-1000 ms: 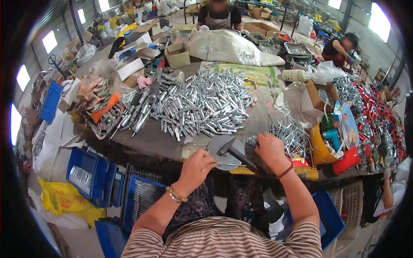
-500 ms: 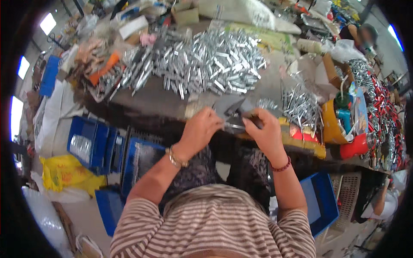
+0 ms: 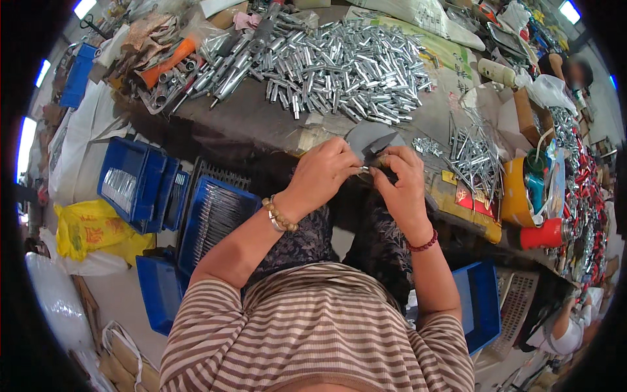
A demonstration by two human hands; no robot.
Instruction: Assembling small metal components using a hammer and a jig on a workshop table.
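Observation:
My left hand (image 3: 324,175) is closed in a pinch on one end of a small silver metal tube (image 3: 364,169). Close beside it, my right hand (image 3: 403,189) has thumb and fingers bent together at the tube's other end; its grip is partly hidden by the fingers. Just beyond both hands, at the bench edge, stands a grey rounded fixture (image 3: 366,134) with a dark, pointed metal piece (image 3: 384,142) on it. A large heap of short silver tubes (image 3: 346,65) lies on the bench farther off. Thin metal rods (image 3: 473,157) are piled to the right.
Blue bins (image 3: 215,225) holding rows of metal parts stand low at the left, beside a yellow bag (image 3: 98,228). Another blue bin (image 3: 480,300) is low at the right. A yellow container (image 3: 517,189) and a red cylinder (image 3: 542,235) sit right. A person (image 3: 565,326) is at far right.
The view has shifted slightly. My fingertips have come closer together, so less metal shows between them than before.

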